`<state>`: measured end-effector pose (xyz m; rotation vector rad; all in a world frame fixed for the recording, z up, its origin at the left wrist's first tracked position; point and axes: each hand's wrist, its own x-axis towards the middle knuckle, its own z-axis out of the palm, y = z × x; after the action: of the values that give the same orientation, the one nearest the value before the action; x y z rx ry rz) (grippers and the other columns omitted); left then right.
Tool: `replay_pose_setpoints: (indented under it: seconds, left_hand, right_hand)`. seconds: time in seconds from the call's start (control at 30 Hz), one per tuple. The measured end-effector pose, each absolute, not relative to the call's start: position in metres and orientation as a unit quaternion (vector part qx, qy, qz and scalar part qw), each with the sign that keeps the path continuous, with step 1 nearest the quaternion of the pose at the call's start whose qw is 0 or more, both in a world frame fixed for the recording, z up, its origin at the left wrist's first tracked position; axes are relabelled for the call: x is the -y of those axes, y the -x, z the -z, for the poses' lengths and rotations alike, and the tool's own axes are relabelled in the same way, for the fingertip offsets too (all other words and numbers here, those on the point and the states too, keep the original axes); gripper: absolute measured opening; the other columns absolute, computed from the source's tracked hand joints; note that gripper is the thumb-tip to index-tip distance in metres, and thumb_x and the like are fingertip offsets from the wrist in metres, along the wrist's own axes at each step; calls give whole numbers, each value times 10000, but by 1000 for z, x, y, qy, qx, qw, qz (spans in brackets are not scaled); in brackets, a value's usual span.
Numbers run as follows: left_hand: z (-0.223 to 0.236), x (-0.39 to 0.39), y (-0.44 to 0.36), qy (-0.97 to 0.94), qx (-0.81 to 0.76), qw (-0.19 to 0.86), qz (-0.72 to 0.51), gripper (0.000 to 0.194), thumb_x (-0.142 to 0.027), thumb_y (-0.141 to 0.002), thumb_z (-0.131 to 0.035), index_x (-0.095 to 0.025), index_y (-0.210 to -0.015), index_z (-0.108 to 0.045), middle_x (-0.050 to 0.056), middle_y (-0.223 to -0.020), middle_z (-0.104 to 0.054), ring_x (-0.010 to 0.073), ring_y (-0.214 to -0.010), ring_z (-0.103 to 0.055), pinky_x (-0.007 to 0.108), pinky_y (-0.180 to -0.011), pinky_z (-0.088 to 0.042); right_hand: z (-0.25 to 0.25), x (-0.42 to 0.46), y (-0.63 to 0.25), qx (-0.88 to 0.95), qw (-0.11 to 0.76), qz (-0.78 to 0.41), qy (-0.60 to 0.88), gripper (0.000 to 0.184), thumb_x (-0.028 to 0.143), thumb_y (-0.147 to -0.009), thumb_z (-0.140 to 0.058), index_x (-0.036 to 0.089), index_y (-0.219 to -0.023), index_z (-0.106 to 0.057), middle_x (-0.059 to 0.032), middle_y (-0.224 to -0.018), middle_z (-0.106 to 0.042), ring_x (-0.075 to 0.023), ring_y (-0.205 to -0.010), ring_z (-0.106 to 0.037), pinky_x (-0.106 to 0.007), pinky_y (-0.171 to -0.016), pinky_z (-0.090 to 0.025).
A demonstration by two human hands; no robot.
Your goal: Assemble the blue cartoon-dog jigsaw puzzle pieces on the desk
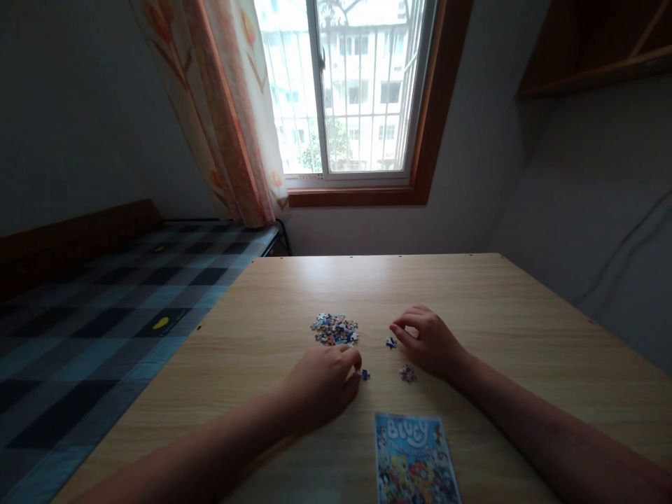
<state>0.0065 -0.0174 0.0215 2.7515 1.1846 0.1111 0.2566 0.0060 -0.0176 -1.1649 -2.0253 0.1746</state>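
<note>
My left hand (328,380) is closed, palm down, with thumb and forefinger pinched at a small blue jigsaw piece (366,375). Just beyond it lies a loose pile of jigsaw pieces (334,329) in mixed colours. My right hand (426,339) rests low over the table, its thumb and fingers curled together; anything between the tips is too small to make out. A few dark blue and white pieces (391,343) lie beside its thumb. Nearer me is a small cluster of pinkish, pale pieces (407,373).
A colourful sheet or box marked "Bluey" (416,458) lies at the near edge of view on the wooden table (498,315). To the left is a bed with a checked cover (105,336). A curtain (231,112) and a barred window (362,105) are behind.
</note>
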Motion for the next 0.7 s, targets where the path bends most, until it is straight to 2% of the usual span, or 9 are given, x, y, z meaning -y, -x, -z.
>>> replay_pose_setpoints:
  seconds: [0.17, 0.37, 0.53, 0.7]
  left_hand:
    - [-19, 15, -4, -909, -399, 96, -72, 163, -212, -855, -543, -217, -972, -656, 42, -977, -729, 226, -832, -680, 326, -730, -492]
    - [-15, 5, -1, -889, -402, 192, -109, 125, -190, -861, -549, -217, -843, -671, 9, -875, -732, 174, -795, -651, 278, -728, -453]
    - [-15, -7, 3, -867, -408, 249, -141, 132, -237, -885, -551, -203, -851, -674, 18, -867, -728, 167, -802, -636, 272, -738, -445]
    - [-21, -24, 10, -832, -440, 291, -172, 192, -315, -892, -541, -181, -814, -654, 11, -733, -686, 149, -671, -584, 251, -631, -414]
  right_hand:
    - [17, -6, -256, 797, 386, -68, 460, 198, 187, -916, -616, 209, -731, -681, -28, -733, -695, -197, -744, -596, -352, -767, -426]
    - [17, -7, -256, 804, 381, -82, 449, 191, 188, -912, -614, 209, -735, -683, -24, -724, -689, -194, -746, -598, -337, -756, -428]
    - [20, -9, -257, 812, 371, -92, 440, 180, 185, -915, -617, 213, -757, -697, -28, -739, -699, -194, -759, -613, -328, -765, -432]
    - [21, -10, -258, 815, 371, -88, 436, 184, 193, -917, -616, 211, -758, -705, -37, -755, -704, -198, -773, -613, -341, -782, -439]
